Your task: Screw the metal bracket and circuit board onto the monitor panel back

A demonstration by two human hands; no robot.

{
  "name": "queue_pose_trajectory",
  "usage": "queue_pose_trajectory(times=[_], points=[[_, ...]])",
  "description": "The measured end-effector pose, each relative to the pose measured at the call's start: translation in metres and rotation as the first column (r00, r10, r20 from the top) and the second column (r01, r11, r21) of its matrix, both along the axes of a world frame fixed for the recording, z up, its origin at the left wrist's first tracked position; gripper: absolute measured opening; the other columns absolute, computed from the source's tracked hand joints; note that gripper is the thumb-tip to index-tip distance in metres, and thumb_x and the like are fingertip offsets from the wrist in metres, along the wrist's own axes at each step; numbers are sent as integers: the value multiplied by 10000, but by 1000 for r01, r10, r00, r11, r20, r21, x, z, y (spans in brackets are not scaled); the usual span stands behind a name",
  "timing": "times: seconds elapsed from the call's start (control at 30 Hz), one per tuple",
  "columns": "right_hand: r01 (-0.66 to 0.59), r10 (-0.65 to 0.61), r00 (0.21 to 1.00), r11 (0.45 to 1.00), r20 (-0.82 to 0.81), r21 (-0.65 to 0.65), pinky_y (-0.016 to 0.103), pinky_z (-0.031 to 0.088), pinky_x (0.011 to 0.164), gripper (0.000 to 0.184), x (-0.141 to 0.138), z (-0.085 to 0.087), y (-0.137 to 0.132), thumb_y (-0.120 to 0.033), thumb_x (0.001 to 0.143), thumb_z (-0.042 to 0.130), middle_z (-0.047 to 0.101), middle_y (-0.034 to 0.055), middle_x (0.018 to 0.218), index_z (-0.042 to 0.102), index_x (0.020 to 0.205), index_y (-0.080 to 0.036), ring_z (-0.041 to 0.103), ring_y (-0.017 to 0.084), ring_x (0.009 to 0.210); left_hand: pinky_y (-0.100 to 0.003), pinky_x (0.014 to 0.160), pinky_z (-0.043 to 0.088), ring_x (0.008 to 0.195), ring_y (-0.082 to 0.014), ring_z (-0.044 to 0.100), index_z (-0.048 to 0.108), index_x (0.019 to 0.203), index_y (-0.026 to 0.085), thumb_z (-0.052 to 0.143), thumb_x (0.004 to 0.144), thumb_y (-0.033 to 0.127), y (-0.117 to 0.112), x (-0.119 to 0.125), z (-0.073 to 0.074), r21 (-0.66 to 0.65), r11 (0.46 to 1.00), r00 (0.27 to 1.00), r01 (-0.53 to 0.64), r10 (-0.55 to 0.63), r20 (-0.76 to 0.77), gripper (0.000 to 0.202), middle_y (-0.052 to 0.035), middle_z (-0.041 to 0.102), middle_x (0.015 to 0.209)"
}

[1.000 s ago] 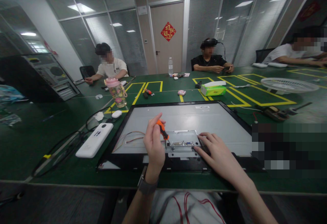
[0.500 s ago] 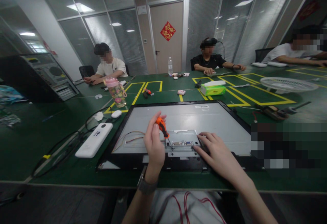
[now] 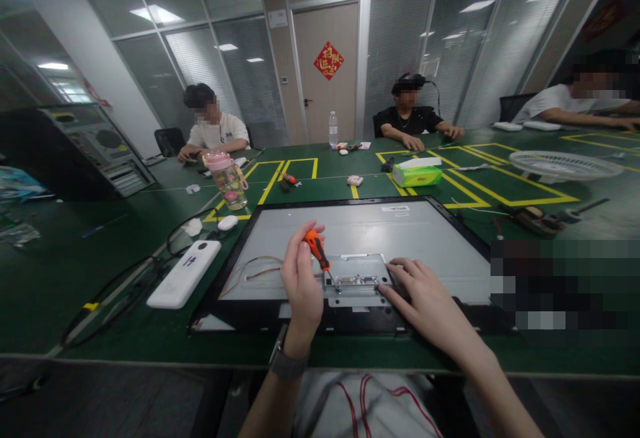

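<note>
In front of me lies a flat display panel (image 3: 425, 235) with its grey metal back up and a black frame around it. A metal bracket (image 3: 357, 266) with video connectors (image 3: 369, 280) sits near its front edge. My left hand (image 3: 301, 278) is closed on the orange and black handle of a screwdriver (image 3: 317, 249). The tool tilts, its tip down by the left end of the connector row. My right hand (image 3: 430, 298) has its fingers spread on the bracket's right side, thumb near the right connector. Thin wires (image 3: 265, 265) run to the bracket from the left.
Left of the panel are a white power bank (image 3: 184, 275), a black cable (image 3: 107, 311) and a pink-lidded bottle (image 3: 227, 181). Beyond it stands a tissue pack (image 3: 417, 174). A computer case (image 3: 100, 148) stands far left, a white racket-like object (image 3: 565, 165) right. Several people sit opposite.
The screwdriver handle has shifted very slightly in my left hand, its tip staying by the connectors. My right hand keeps its place. Two people across the table have moved their hands.
</note>
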State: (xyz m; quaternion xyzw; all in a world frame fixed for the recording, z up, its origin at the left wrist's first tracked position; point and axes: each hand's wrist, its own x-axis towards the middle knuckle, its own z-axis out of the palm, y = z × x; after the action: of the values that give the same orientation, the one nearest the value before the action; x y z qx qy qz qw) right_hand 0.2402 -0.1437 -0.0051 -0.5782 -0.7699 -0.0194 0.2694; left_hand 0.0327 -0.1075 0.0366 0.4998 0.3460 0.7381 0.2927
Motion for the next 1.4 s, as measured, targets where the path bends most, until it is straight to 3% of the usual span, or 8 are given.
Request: queue_pose_trajectory(times=[0.1,0.27,0.5,0.7,0.9,1.07,1.27,1.4], points=[[-2,2,1000,1000,-7,-2,459,510,878,299,0,-1,0,-410,960,510,657,118,1132,670,1117,-213,606,292,1002,-252,778,513,848,-149,638,684,1137,198,534,950,328,0,1,1,15,1000,1000,7,-7,-13,272,-71,680,1010],[-5,5,1000,1000,-13,-31,481,501,899,313,1,-2,1,-406,959,519,654,132,1135,662,1129,-186,594,305,1022,-223,725,501,773,-124,581,726,976,194,684,852,269,1,1,4,176,979,990,-105,120,-77,151,-36,592,902],[-3,3,1000,1000,-8,-6,459,511,883,293,1,-2,0,-411,959,518,658,115,1130,665,1118,-213,605,292,1004,-281,794,517,879,-171,657,677,1167,179,480,970,336,-1,2,1,-19,999,999,43,-43,34,320,-85,693,1028],[-5,5,1000,1000,-5,-14,472,506,898,296,1,-2,1,-408,963,513,653,119,1140,661,1127,-211,601,298,1021,-219,722,504,772,-120,575,724,1012,201,696,836,236,1,2,4,176,981,989,-82,101,-104,182,-34,578,922],[-7,7,1000,1000,-13,-8,455,520,871,297,1,-1,0,-413,958,513,663,118,1118,673,1111,-215,614,290,993,-288,810,522,892,-175,658,685,1131,174,446,987,333,0,1,1,-3,998,998,55,-55,3,321,-94,680,1028],[-2,2,1000,1000,-16,-17,469,515,880,307,1,-1,1,-414,964,502,659,122,1117,668,1121,-209,607,296,992,-235,736,506,792,-136,603,717,1014,195,653,875,309,0,1,2,83,994,995,-65,70,-67,191,-48,631,929],[0,0,1000,1000,-19,-5,464,513,891,305,1,-3,1,-417,957,513,659,122,1129,673,1123,-216,612,296,1015,-265,778,513,854,-161,643,693,1116,179,470,971,343,0,1,1,-29,999,999,27,-26,19,313,-75,669,972],[0,0,1000,1000,-17,13,459,519,875,297,1,-3,1,-417,958,506,665,114,1117,677,1110,-227,617,293,998,-236,731,501,788,-140,589,720,1013,192,646,864,284,1,1,3,94,993,995,-66,72,-64,190,-42,614,910]])
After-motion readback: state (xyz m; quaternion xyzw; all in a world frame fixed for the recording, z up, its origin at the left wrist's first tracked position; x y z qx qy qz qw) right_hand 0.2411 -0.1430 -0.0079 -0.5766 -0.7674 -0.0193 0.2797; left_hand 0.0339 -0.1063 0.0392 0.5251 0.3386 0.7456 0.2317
